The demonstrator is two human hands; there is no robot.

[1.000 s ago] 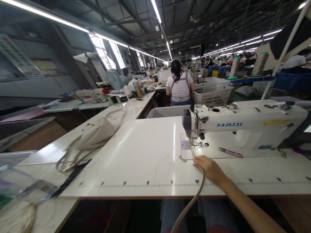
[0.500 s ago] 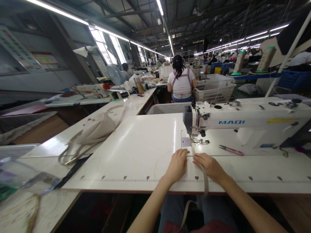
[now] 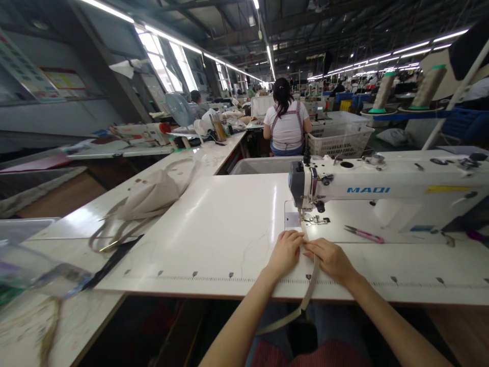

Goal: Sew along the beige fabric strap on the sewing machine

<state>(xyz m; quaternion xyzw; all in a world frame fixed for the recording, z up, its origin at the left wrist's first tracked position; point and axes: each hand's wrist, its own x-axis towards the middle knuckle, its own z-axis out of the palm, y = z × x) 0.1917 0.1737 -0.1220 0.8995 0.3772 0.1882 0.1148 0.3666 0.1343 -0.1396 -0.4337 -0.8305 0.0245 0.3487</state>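
A narrow beige fabric strap [image 3: 314, 278] runs from under the needle area of the white sewing machine [image 3: 405, 176] toward me and hangs over the table's front edge. My right hand [image 3: 331, 259] pinches it between thumb and fingers just in front of the machine. Close on its left, my left hand [image 3: 286, 253] has its fingers bent together against the strap; their tips partly hide it. Beyond both hands lies the metal needle plate [image 3: 292, 220]. Pink-handled thread snips [image 3: 364, 234] rest to the right of my right hand.
On the left side table lies a beige fabric piece with straps [image 3: 155, 196], beside a black strip [image 3: 114, 262]. A ruler scale [image 3: 263, 281] marks the table's front edge. Ahead, a person [image 3: 286, 120] sits near a white basket [image 3: 338, 137]. Thread cones [image 3: 383, 92] stand at the right.
My left hand has moved slightly right, closer to my right hand and against the strap. The strap's hanging part has swung left, and a dark piece now shows below the table edge.
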